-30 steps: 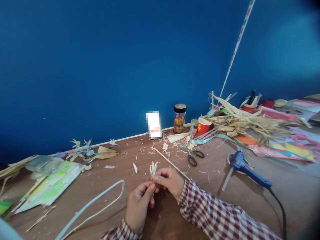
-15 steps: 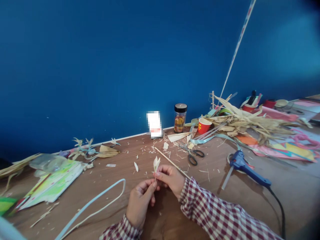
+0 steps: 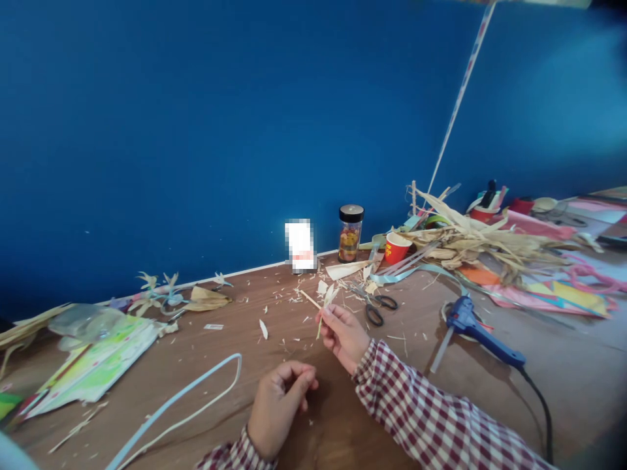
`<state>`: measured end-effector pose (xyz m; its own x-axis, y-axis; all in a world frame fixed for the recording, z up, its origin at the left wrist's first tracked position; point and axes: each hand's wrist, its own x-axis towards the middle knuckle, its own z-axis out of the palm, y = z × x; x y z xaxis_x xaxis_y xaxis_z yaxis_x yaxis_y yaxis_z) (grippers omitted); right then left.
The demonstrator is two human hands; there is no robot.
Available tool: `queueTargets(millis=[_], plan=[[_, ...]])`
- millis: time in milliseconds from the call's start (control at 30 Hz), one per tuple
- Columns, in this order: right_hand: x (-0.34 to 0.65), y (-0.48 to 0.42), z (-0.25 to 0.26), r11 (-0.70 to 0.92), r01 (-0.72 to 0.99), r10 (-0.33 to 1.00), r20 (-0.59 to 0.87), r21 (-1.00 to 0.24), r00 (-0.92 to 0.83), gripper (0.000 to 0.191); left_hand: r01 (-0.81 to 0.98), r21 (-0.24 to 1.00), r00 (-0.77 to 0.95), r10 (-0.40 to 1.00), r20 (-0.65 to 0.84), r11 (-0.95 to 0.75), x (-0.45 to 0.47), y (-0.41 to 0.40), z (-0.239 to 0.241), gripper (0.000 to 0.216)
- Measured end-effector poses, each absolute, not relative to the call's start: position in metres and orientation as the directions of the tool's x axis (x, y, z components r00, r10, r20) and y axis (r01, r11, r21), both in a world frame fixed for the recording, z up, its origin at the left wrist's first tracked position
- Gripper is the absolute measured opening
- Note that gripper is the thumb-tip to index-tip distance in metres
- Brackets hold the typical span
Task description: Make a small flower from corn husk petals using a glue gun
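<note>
My right hand pinches a small pale corn husk flower, its petals standing above the fingertips and a thin stem end poking out below. A thin wooden stick runs behind the flower and under that hand; whether the fingers touch it I cannot tell. Lower and to the left, my left hand is closed, thumb against curled fingers, with nothing visible in it. Black-handled scissors lie right of my right hand among husk scraps. A loose pale petal rests on the brown table.
A blue glue gun with its cord lies to the right. Behind are a lidded jar, a red paper cup and a heap of dry husks. A pale blue looped strip and a painted sheet are at left.
My hands have parted. The right one has carried the husk flower up and to the right, away from the left, which has let go of the stem and stays low.
</note>
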<state>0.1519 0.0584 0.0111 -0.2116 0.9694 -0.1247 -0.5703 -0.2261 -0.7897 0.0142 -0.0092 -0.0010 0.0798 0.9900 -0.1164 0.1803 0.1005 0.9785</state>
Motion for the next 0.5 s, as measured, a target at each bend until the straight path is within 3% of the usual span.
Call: queueTargets(millis=[133,200,367,500], plan=[[0.155,0.062,0.010,-0.237,-0.595,0.969,-0.145,-0.768,-0.199,0.019,0.327,0.920,0.334,0.937,0.101,-0.215,0.019,-0.023,0.007,0.015],[0.153,0.062,0.009,-0.247,-0.612,0.967,-0.153,-0.751,-0.203,0.019,0.326,0.890,0.359,0.913,0.195,-0.319,0.020,-0.024,0.012,0.012],[0.149,0.060,0.009,-0.245,-0.630,0.969,-0.159,-0.737,-0.191,0.023,0.362,0.913,-0.108,0.964,0.244,-0.190,0.008,-0.010,0.021,0.045],[0.151,0.061,0.011,-0.242,-0.642,0.969,-0.144,-0.728,-0.202,0.022,0.470,0.880,-0.119,0.983,0.138,-0.066,-0.009,-0.020,0.021,0.022]])
